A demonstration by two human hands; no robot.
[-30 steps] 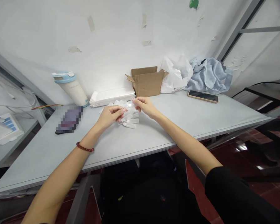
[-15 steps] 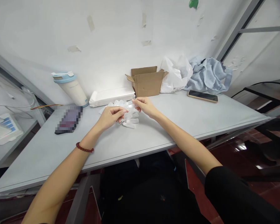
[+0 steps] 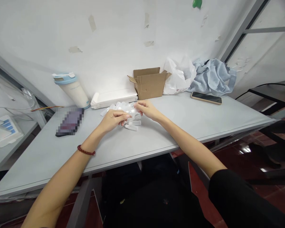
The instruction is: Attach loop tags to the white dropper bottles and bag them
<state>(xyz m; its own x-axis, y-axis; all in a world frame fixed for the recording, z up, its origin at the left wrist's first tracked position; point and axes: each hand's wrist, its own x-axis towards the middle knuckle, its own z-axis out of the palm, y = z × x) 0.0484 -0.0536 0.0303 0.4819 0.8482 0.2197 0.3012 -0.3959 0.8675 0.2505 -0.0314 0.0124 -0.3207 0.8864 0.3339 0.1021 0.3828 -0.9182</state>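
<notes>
A pile of small translucent plastic pieces, tube-like in shape (image 3: 132, 127), lies on the grey table around my fingertips. My left hand (image 3: 115, 119) is closed in a pinch at the front left of this pile. On the other side, my right hand (image 3: 147, 110) also pinches, its thumb and fingers pressed together. Between the two hands is a clear plastic piece (image 3: 131, 111) that both sets of fingertips grip. Its exact kind cannot be made out against the similar pieces behind it.
Behind the pile are stacked white envelope-like packets (image 3: 115, 97) and an open cardboard box (image 3: 150, 86). A white plastic bag (image 3: 179, 77), blue cloth (image 3: 212, 77) and phone (image 3: 206, 98) are at right. A tumbler (image 3: 72, 91) and a blurred dark item (image 3: 70, 123) are at left.
My right hand has dipped slightly, and the clear piece between my hands sits a little lower. My left hand has hardly moved.
</notes>
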